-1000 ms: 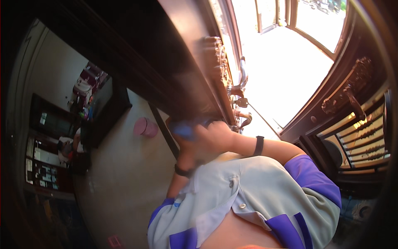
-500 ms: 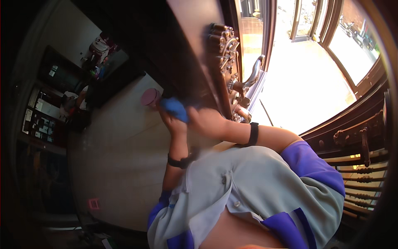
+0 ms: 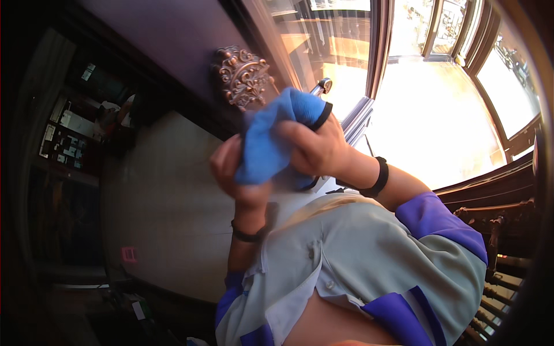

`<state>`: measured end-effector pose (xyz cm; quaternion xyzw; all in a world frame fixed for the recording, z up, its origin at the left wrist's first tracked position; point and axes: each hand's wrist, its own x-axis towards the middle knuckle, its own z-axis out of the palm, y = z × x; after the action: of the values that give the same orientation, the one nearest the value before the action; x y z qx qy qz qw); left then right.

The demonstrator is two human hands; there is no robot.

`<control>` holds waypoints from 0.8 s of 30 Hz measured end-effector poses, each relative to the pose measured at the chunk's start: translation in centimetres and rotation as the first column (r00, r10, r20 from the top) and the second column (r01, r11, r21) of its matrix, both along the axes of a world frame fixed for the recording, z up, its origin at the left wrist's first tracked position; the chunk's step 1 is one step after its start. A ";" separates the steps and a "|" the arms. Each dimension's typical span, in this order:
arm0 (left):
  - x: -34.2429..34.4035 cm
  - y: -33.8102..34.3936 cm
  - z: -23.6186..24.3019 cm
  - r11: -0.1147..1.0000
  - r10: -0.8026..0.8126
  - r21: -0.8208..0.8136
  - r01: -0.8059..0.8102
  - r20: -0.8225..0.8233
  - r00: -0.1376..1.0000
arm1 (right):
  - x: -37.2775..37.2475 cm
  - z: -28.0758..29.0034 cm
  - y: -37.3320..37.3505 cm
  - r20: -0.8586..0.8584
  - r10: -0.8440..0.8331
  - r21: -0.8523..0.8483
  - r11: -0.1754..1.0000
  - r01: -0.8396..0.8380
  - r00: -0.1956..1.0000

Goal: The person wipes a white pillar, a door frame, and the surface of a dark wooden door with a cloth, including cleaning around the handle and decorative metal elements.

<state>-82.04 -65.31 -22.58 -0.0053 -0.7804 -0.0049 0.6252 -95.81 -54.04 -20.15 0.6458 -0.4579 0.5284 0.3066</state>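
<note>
My left hand and my right hand are both closed on a blue cloth with dark edging, which is bunched up between them. My left fingers are slightly blurred at its left side; my right thumb lies over its front. Just beyond the cloth, an ornate copper-coloured door plate is fixed on a dark wooden door. Part of a metal lever shows above the cloth, the rest hidden behind it.
Glass door panels and a sunlit floor lie beyond to the right. Another dark door with balusters is at my right. On the left is a dim room with pale floor and a small pink object.
My hands have risen and the blue cloth is now larger and higher, in front of the door fittings. The view has shifted, showing more glass and the plate's face.
</note>
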 end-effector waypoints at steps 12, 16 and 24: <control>-7.4 5.7 -1.0 0.974 0.175 -0.191 -0.122 0.294 0.940 | -7.7 -6.1 2.1 -0.028 -0.272 0.178 0.946 0.272 0.962; -9.8 5.5 -0.4 0.974 0.135 -0.214 -0.071 0.300 0.944 | -6.7 -5.9 2.2 0.148 -0.160 0.161 0.978 0.135 0.976; -9.6 1.4 -3.5 0.918 0.185 -0.390 -0.072 0.261 0.947 | -6.0 -6.4 -0.3 0.518 -0.069 0.286 0.953 -0.096 0.852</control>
<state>-91.60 -63.95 -26.05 -0.0719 -0.8494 0.1851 0.4890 -101.84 -54.34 -26.52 0.5202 -0.5944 0.6099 0.0648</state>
